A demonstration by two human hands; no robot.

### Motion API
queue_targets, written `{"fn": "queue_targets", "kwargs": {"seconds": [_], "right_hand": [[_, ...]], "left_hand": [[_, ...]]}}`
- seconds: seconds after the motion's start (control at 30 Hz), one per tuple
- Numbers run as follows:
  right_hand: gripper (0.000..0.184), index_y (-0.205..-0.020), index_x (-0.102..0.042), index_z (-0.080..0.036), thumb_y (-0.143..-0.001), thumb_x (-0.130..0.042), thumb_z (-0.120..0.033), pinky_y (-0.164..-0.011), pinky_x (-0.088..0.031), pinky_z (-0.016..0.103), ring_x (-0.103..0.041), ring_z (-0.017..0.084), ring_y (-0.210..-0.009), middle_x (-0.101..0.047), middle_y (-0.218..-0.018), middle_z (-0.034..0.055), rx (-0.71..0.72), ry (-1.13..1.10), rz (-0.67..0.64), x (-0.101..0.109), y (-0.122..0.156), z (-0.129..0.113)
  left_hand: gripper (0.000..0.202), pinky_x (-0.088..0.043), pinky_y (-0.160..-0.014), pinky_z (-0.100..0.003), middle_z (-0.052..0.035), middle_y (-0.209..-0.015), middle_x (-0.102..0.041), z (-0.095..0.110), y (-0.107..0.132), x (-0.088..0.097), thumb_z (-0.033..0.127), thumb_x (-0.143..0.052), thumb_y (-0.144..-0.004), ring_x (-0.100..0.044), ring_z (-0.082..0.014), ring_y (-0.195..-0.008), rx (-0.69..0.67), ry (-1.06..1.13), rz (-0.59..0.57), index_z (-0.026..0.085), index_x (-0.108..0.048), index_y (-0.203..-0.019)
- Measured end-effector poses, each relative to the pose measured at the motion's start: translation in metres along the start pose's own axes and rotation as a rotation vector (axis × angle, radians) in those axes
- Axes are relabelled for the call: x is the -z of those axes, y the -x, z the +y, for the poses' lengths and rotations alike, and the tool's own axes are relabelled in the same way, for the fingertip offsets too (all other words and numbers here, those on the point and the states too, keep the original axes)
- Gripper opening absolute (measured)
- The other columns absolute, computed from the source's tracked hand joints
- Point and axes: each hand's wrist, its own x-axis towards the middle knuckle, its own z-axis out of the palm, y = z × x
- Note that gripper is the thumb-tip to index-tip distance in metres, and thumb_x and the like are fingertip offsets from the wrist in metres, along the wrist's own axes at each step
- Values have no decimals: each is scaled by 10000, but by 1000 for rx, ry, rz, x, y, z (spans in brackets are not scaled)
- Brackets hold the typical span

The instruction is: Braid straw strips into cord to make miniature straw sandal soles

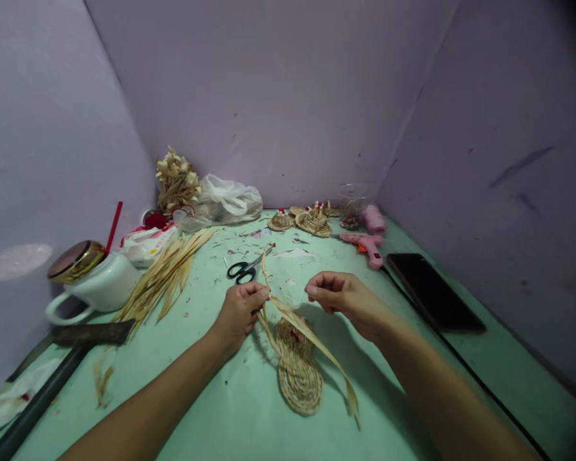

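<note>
My left hand (pixel 242 307) pinches a thin twisted straw cord (pixel 265 266) between thumb and fingertips. The cord's finished end points away from me past the hand. From the same grip a loose flat straw strip (pixel 317 342) trails down to the lower right. Under it lies a coiled straw shoe sole (pixel 300 378) with a small red piece on it; a strand links it to the held cord. To the right, my right hand (pixel 343 298) hovers with its fingers curled and closed, apart from the straw. Nothing shows between its fingertips. Black-handled scissors (pixel 242 271) lie just beyond my left hand.
Dried straw strips (pixel 173 269), a white mug (pixel 103 282) and a hammer (pixel 93 333) are at left. A plastic bag (pixel 228 198) and small straw slippers (pixel 312 221) stand along the back. A pink glue gun (pixel 367 246) and a phone (pixel 432 291) lie at right.
</note>
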Motion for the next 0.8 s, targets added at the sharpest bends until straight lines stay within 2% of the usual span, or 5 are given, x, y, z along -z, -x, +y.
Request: {"fn": "queue_targets", "kwargs": {"seconds": [0.2,0.37,0.47,0.7,0.8], "right_hand": [[347,-960,-588,-162,-634,-624,-273,-439,-309,205,-443,64,-515,-604,-903,54,-43,35,-50,-8,1,0],[338,-906,-640,-158,-610,-660,-320,-507,-356,214,-481,84,-549,-632,-802,41,27,159,-152,-8,2,5],[209,-749,-671,-151,-593,-662,-291,-527,-362,227,-485,100,-541,-610,-651,11,65,235,-159,-8,0,9],[148,-578,-614,-162,-589,-654,-305,-495,-296,234,-392,90,-504,-498,-515,-21,176,91,141,-2,1,-1],[160,-579,-593,-166,-593,-651,-314,-493,-287,236,-370,92,-517,-469,-528,-17,210,-33,173,-5,2,0]], "left_hand": [[267,-85,-283,-160,89,-398,-369,1,0,-1,363,-635,-596,-183,0,-280,-7,4,-17,148,-476,-606],[252,-91,-283,-159,90,-391,-357,0,0,-1,350,-624,-613,-183,-3,-284,-14,-7,-26,149,-472,-602],[250,-89,-284,-161,89,-391,-362,1,0,-1,351,-617,-619,-179,-4,-283,-25,-12,-20,149,-472,-599],[265,-95,-314,-177,89,-375,-347,0,5,-7,363,-623,-605,-189,-7,-289,-33,-46,-78,145,-475,-582],[269,-118,-343,-180,82,-390,-356,-1,8,-10,364,-625,-601,-208,-7,-315,-62,-79,-117,138,-483,-569]]}}
